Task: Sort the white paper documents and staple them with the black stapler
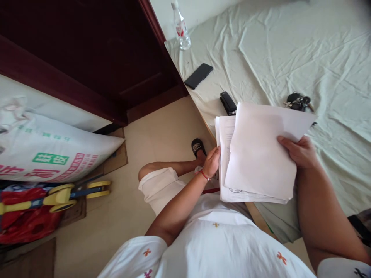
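Note:
A stack of white paper sheets (255, 154) is held up over the edge of a bed covered by a pale sheet (304, 58). My left hand (212, 161), with a red band at the wrist, grips the stack's left edge. My right hand (300, 151) holds the right side, fingers lying on the top sheet, which is tilted against the printed sheets beneath. A black stapler (228, 103) lies on the bed just beyond the papers.
A black phone (198, 75), a clear plastic bottle (181, 27) and a bunch of keys (298, 101) lie on the bed. A dark wooden door (110, 58) stands at left. A large printed sack (43, 154) and a yellow toy (63, 195) lie on the floor.

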{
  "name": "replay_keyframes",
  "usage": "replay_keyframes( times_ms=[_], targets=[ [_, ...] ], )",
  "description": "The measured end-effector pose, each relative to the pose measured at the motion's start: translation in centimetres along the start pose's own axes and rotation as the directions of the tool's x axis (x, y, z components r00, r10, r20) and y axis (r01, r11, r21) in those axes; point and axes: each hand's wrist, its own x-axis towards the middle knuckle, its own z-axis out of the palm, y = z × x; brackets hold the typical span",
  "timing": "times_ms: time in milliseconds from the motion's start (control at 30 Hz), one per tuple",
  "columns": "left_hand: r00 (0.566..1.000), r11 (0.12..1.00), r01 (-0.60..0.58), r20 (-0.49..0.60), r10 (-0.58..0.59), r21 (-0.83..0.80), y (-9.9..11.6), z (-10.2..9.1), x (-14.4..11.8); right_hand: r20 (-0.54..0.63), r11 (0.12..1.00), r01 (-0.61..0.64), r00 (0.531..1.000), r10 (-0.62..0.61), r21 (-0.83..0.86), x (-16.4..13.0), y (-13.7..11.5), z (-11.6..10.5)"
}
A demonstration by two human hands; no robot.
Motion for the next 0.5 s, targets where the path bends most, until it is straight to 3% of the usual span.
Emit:
replay_keyframes(
  times_ms=[233,500],
  targets=[
    [0.998,0.978,0.065,0.023,-0.062,-0.199,-0.8,0.2,-0.1,-0.02,0.999,0.031,0.999,-0.031,0.01,0.0,0.0,0.5],
    [0.998,0.993,0.064,0.011,-0.064,-0.101,-0.1,0.2,-0.3,-0.026,0.995,0.099,0.995,-0.098,0.021,-0.2,-0.2,1.1]
  ],
)
